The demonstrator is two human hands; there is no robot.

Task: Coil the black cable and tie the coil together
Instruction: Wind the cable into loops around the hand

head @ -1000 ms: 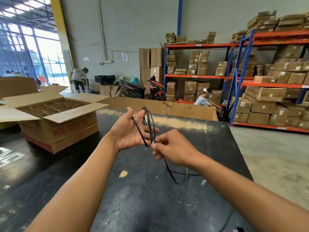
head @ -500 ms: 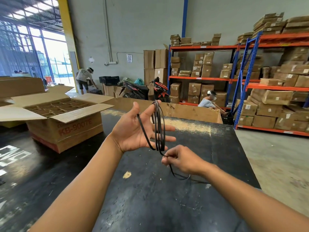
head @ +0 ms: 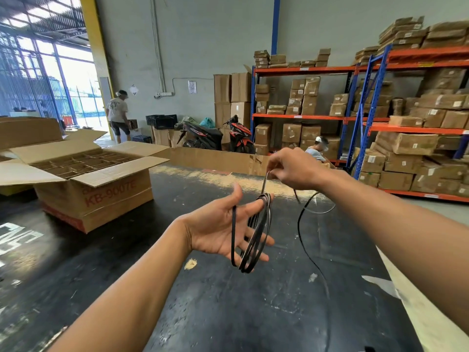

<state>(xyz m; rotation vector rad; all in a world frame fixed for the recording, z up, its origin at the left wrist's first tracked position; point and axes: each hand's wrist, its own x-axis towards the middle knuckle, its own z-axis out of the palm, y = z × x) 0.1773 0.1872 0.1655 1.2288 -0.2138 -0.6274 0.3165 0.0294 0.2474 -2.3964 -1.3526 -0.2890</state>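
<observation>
Several loops of the black cable hang over the index finger of my left hand, which is spread palm up above the black table. The coil dangles down past my fingers. My right hand is raised above and to the right of the coil and pinches the cable between thumb and fingers. From that pinch one strand drops to the coil. The loose tail curves down on the right and trails along the table toward me.
An open cardboard box with dividers stands at the table's left. A long flat cardboard box lies at the far edge. Shelving with boxes fills the right. Two people and parked scooters are in the background.
My right hand has lifted from below the coil to above and right of it, drawing the cable up. My left hand has dropped a little, fingers spread wider.
</observation>
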